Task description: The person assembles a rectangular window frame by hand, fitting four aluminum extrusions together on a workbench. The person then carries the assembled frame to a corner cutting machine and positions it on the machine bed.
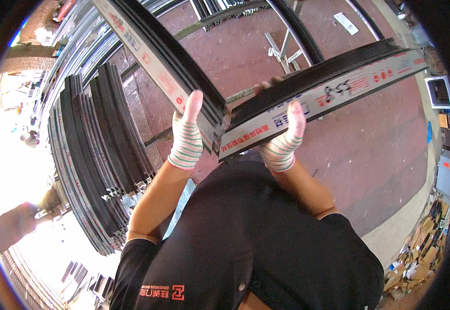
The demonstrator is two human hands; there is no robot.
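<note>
Closest to the camera, at the bottom of the view, is the person's black shirt (245,243), with both bare forearms reaching up and away from it. Each hand wears a knitted white glove with red and green stripes.

Just beyond, the left hand (186,135) is wrapped around the end of a long black metal profile (158,57) with a white printed protective strip; this left profile runs up toward the top left. The right hand (286,135) is likewise closed around the end of a second, similar profile (328,85), which runs up to the right. Both hands are curled firmly, thumbs visible on the near faces, fingers hidden behind. The two profile ends meet between the hands, forming a corner.

A good join here would seem to need both ends held level and pressed squarely together, with a steady grip near the joint.

Farther off lies a reddish floor (380,150). To the left, a stack of black profiles (96,155) stands; a metal stand (284,49) sits beyond the hands.
</note>
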